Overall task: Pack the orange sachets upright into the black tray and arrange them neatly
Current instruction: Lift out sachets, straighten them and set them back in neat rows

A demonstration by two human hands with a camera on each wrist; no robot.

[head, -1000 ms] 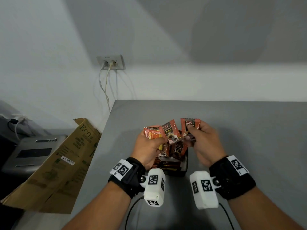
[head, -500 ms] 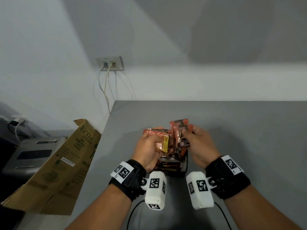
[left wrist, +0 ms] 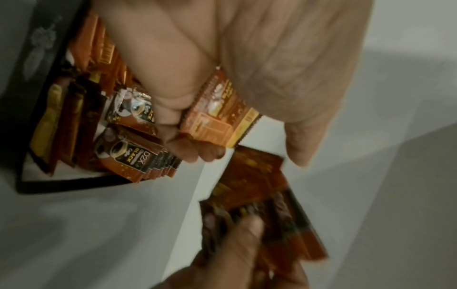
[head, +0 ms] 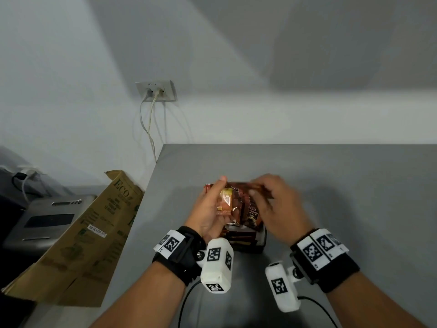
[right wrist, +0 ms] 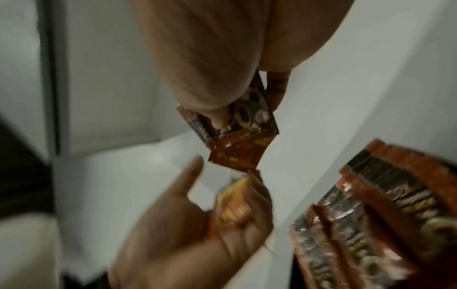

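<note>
The black tray (head: 262, 242) sits on the grey table in front of me, with a row of orange sachets (head: 251, 213) standing upright in it. My left hand (head: 220, 197) hovers over the tray's left side and grips one lighter orange sachet (head: 225, 202) (left wrist: 217, 109) between curled fingers and palm, thumb up. My right hand (head: 257, 191) is over the tray's far right and pinches a few darker orange sachets (head: 243, 185) (right wrist: 243, 127) by their end. These are blurred by motion. The tray's row (left wrist: 133, 158) also shows in the left wrist view.
The grey table (head: 354, 197) reaches the white wall behind. A folded cardboard box (head: 89, 233) leans against the table's left edge, with a grey machine (head: 47, 216) beyond it. Cables hang from a wall socket (head: 156, 91).
My right hand moved left toward the left hand, then turned its sachets flatter above the tray. My left hand's thumb has lifted, and one lighter orange sachet shows in its grip.
</note>
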